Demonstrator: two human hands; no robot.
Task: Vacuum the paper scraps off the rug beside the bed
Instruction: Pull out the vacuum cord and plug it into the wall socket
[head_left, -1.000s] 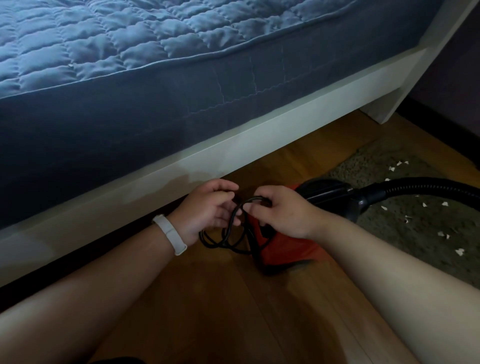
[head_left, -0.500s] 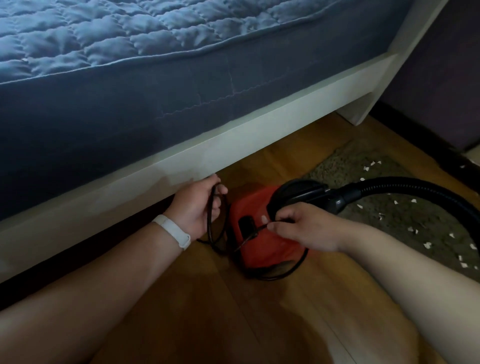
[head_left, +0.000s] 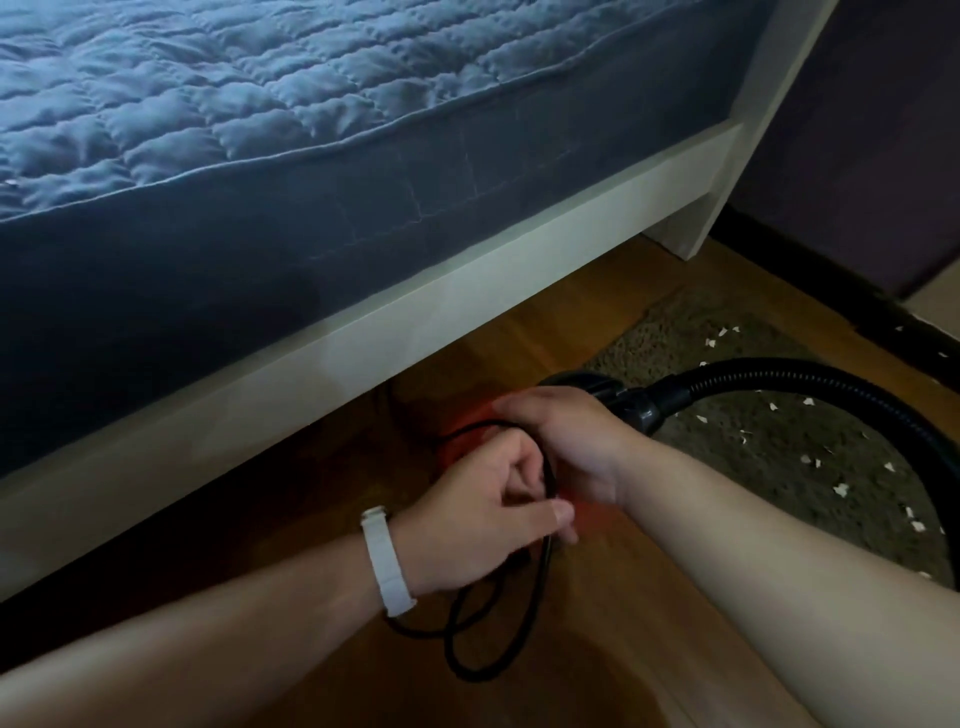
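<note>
Left hand (head_left: 483, 506) now close beside right hand (head_left: 569, 447), pinch grip on black cord (head_left: 544, 577); right grip hidden.

A blue quilted mattress (head_left: 260, 104) fills the far left, on a white frame (head_left: 467, 291) whose post (head_left: 753, 130) stands far right. Wood floor (head_left: 363, 675) runs beneath it and nearer. On the right rises a dark wall (head_left: 883, 130) with a black baseboard (head_left: 810, 270). The light is dim.

Dim light falls on the mattress (head_left: 218, 93); deep shadow is cast under the bed (head_left: 467, 291), and the right hand (head_left: 561, 441) is blurred by motion.
</note>
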